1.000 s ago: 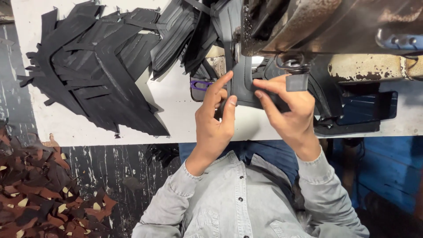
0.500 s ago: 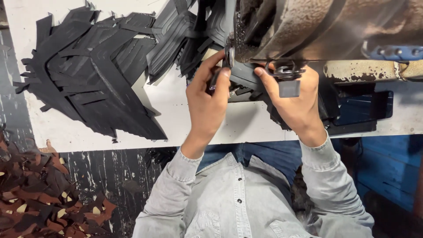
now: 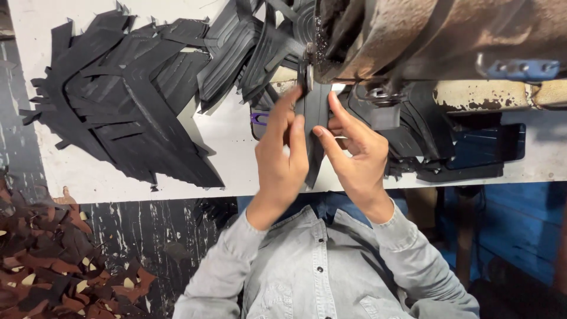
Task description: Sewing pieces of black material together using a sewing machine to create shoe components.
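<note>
A long, narrow strip of black leather-like material lies on the white tabletop directly below the worn, rust-brown head of a sewing machine, its upper end running up under the machine's needle area and its lower end tapering toward the table's near edge. The left hand presses on the strip from the left of the machine head, fingers closed against the material with the index finger stretched toward the needle. The right hand meets it from the other side, thumb and forefinger pinched on the strip's edge, the remaining fingers curled loosely. Both hands touch each other over the strip. Left of the machine head, a large fanned heap of cut black strips and pieces covers much of the tabletop. A small purple-handled tool peeks out just beside the left hand. Right of the machine head sits a dark blue tray. Well below and left of the machine, on the floor, lies a pile of brown scraps.
</note>
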